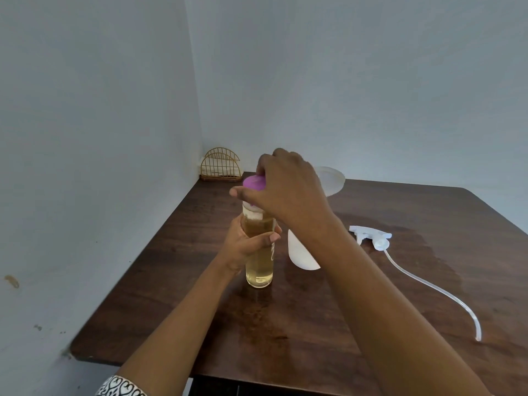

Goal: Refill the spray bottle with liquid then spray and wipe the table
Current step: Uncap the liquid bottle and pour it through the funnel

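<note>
Early in the job, by the look of things. Spray head [371, 238] already off and lying on its side on the brown surface [428, 281], right of centre, its clear dip tube [434, 287] trailing toward the near right edge. White spray bottle [300, 252] standing just behind the right forearm, mostly hidden, so open at the neck presumably, though not visible enough to confirm, nor to tell how much is inside.

Refill bottle [259, 261] upright on the surface near the middle, clear, holding pale yellow liquid almost to the shoulder. Left hand [245, 244] wrapped around its upper body, fingers curled and thumb across the front, bracing it. Right hand [285, 187] over the top, fingertips pinching the purple cap [254, 182] from above, as if to twist it. Cap tilted a little but seemingly on the neck; whether loosening or tightening, impossible to say from one view.

Judged from that: no sign of pouring under way. A faint darker, damp-looking patch on the surface beyond the spray head, possibly moisture or only a reflection. Left to do, in all likelihood: uncap, pour into the spray bottle, refit the spray head, spray, wipe. No cloth clearly in sight; a white rounded object [331, 178] at the back and a wire holder [220, 167] in the far corner, both untouched.
</note>
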`<state>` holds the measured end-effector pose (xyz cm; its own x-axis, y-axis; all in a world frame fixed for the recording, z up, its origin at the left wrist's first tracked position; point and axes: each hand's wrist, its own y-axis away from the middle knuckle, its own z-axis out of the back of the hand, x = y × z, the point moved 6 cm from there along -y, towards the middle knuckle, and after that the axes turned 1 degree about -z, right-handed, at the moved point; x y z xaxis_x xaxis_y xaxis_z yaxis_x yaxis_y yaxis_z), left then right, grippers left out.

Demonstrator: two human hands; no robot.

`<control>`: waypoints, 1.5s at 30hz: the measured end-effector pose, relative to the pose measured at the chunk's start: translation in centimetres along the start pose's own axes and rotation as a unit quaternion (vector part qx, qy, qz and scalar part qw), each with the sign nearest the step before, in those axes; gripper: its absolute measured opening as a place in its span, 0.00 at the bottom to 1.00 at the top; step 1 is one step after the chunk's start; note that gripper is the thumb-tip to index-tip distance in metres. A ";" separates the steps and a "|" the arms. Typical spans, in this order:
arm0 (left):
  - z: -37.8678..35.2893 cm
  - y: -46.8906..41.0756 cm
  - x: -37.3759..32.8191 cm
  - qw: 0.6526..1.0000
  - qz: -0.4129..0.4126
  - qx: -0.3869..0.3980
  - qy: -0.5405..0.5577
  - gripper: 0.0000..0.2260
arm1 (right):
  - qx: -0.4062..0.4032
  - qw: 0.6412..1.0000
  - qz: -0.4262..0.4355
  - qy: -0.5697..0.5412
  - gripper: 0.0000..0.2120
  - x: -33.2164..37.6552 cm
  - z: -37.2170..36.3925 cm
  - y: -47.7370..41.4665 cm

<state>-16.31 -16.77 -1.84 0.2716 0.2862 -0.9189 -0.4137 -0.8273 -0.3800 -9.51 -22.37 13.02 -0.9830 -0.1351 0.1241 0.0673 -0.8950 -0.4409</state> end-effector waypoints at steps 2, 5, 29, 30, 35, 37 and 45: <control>-0.1 0.1 -0.2 1.000 -0.001 -0.005 -0.006 0.17 | 0.045 0.997 0.037 -0.051 0.21 -0.1 0.4 -0.5; -0.2 0.0 -0.5 1.000 -0.002 -0.004 -0.011 0.19 | 0.218 0.953 0.090 -0.189 0.25 -0.5 0.7 -0.1; -0.2 0.2 -0.5 1.000 0.004 -0.007 -0.021 0.20 | 0.012 1.000 0.016 0.012 0.30 -1.0 0.8 -1.2; -0.2 0.2 -0.6 1.000 0.005 -0.007 -0.021 0.21 | 0.025 0.999 0.030 0.008 0.28 -0.7 0.7 -1.3; -0.2 0.2 -0.6 1.000 0.009 -0.006 -0.019 0.22 | 0.206 0.961 0.094 -0.157 0.17 -0.1 1.4 -1.1; -0.2 0.2 -0.6 1.000 0.011 -0.005 -0.015 0.21 | 0.202 0.958 0.072 -0.192 0.19 -0.5 1.7 -1.3; -0.3 0.2 -0.6 1.000 0.018 0.001 -0.014 0.24 | 0.091 0.994 0.055 -0.001 0.25 -0.2 1.1 -1.9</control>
<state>-16.35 -17.25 -1.31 0.2332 0.2698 -0.9343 -0.4240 -0.8364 -0.3474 -9.23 -21.06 14.82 -0.9675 -0.2377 0.0865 0.2046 -0.9365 -0.2847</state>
